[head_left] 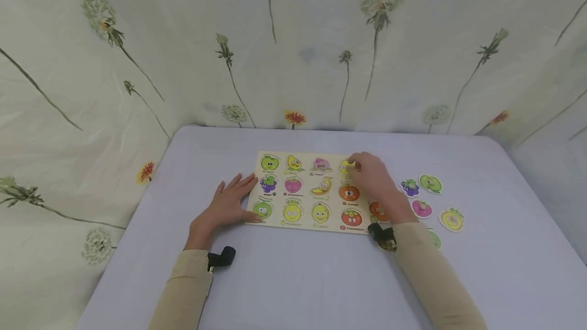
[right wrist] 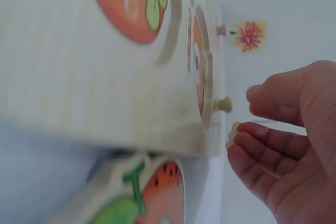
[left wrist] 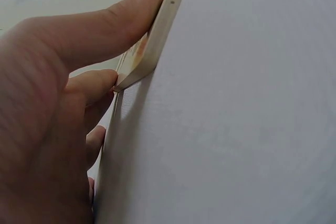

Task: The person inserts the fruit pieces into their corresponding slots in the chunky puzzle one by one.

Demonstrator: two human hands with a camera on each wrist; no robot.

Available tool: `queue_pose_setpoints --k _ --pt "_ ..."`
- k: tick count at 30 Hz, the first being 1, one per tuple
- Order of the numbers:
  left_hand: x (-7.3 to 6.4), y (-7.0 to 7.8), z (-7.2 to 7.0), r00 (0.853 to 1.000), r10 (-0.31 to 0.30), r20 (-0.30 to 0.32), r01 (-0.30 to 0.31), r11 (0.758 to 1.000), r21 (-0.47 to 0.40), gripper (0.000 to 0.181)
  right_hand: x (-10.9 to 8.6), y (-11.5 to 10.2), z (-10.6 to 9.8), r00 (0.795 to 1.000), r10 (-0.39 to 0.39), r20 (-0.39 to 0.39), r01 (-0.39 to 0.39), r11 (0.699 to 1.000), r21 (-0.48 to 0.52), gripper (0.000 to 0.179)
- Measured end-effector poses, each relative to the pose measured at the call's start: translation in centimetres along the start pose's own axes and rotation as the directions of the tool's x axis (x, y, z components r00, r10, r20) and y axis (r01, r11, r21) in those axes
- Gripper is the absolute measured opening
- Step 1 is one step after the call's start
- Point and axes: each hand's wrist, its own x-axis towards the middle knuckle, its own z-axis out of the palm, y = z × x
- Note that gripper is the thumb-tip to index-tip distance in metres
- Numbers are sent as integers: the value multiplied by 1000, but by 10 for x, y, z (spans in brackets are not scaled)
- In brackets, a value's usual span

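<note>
We find the right hand (head_left: pixel 373 174) at the top-right yellow fruit (head_left: pixel 345 166), thumb and bent fingers parted beside a wooden knob (right wrist: pixel 224 104); no firm grasp is evident. For good seating, we advise handling by the knob, matching outline to recess and pressing level. The left hand (head_left: pixel 227 202) is spread at the left edge of the wooden fruit puzzle board (head_left: pixel 278 201), thumb on its near corner, apparently steadying it. The board lies flat on the white-covered table (head_left: pixel 293 279). To its right we note loose grape (head_left: pixel 409 187), strawberry (head_left: pixel 421 208) and pineapple (head_left: pixel 452 219) pieces.
</note>
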Motion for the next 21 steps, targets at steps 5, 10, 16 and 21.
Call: queue_pose_setpoints --k 5,10,16,21 --pt "0 -1 1 1000 -7 -1 7 1000 -4 110 -4 12 -9 999 33 -8 -33 999 -25 33" --pt "-1 -1 0 1000 -7 -2 7 1000 -7 109 -9 22 -21 999 46 -14 -47 998 -43 32" --pt "-2 3 -2 1000 -2 1 2 1000 -15 109 -14 40 -31 993 117 9 -116 991 -67 32" --pt "-2 5 -3 1000 -6 2 6 1000 -16 108 -16 53 -36 987 159 20 -158 985 -70 33"
